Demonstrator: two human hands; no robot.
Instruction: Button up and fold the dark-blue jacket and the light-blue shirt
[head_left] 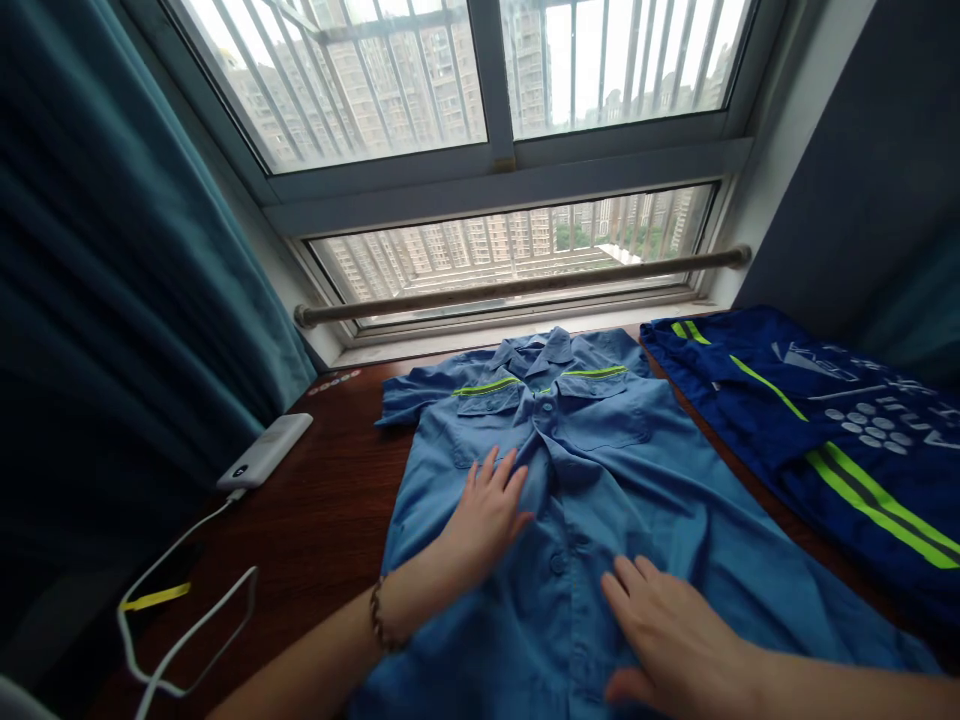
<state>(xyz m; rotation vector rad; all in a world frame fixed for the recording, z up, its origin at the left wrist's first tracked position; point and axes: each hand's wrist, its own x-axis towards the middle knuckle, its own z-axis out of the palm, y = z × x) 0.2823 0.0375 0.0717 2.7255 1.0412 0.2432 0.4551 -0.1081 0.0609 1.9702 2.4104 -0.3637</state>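
Note:
A light blue work shirt [600, 440] with yellow-green pocket stripes lies front-up on a dark wooden table [330, 510], its collar toward the window. My left hand [487, 510] rests flat on the shirt's left chest side, fingers stretched out, with a bead bracelet on the wrist. Lower down, just right of the button line, my right hand [667, 630] lies flat on the cloth with its fingers spread. Neither hand holds anything.
A dark blue garment [840, 440] with yellow-green stripes and white print lies at the right. A white power bank [266, 450] with a white cable [187, 620] sits at the left. Teal curtain [112, 300] hangs left; a barred window [495, 150] is ahead.

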